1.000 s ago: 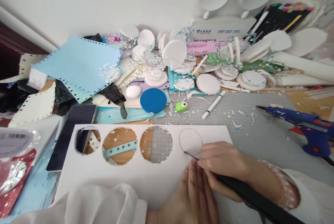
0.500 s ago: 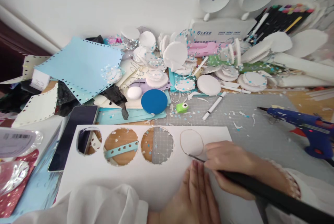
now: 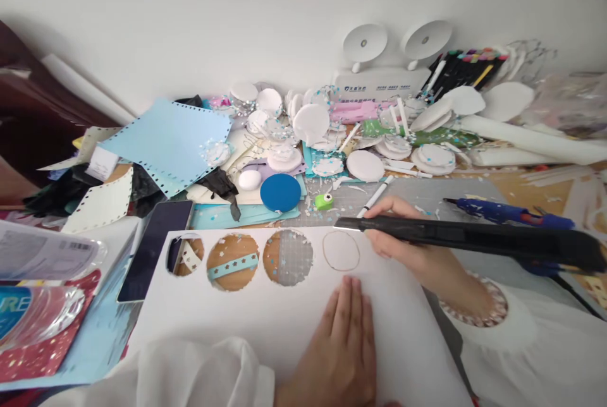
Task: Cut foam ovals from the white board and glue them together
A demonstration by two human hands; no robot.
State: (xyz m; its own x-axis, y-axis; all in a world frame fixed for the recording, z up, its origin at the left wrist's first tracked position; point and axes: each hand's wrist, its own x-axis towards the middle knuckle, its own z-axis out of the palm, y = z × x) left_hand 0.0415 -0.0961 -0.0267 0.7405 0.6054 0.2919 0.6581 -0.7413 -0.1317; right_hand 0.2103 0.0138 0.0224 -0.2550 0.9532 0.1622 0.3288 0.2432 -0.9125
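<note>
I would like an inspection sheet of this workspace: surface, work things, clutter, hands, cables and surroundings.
Surface: grey cutting mat, littered with paper scraps.
Work things: white board with three round holes and one outlined circle; black knife, blade near the board's far edge.
Clutter: white discs, blue disc, phone, blue glue gun.
Hands: left hand flat on the board; right hand holding the knife.
Cables: one dark cable near the glue gun.
Surroundings: white wall, twin-lamp unit.
</note>
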